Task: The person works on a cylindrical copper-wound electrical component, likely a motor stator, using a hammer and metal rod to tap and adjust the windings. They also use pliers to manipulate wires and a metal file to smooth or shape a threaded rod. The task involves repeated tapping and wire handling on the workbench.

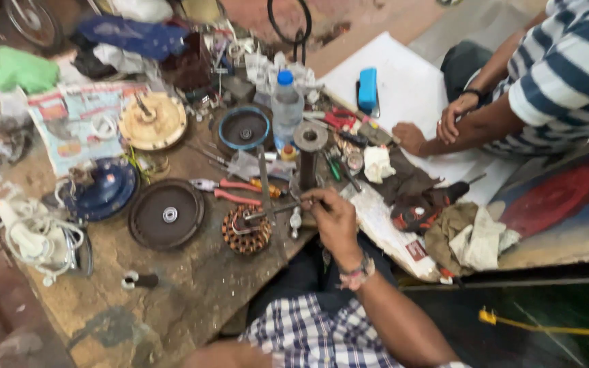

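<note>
My right hand (334, 221) reaches in from the lower right, a beaded band on its wrist. Its fingers are closed on a thin metal tool (274, 210) that points left onto a copper-wound stator (247, 232) lying on the worn workbench (192, 286). Just behind the hand stands an upright metal shaft with a round flange (308, 153). Red-handled pliers (230, 191) lie just above the stator. My left hand is out of sight; only a bit of arm or knee shows at the bottom edge.
A dark round cover (166, 215), a blue cover (103, 191), a cream disc (153, 121), a blue-rimmed housing (243, 129) and a plastic bottle (286, 105) crowd the bench. Coiled white cable (35, 235) lies left, rags (472, 235) right. Another person's hands (431, 126) rest on a white board.
</note>
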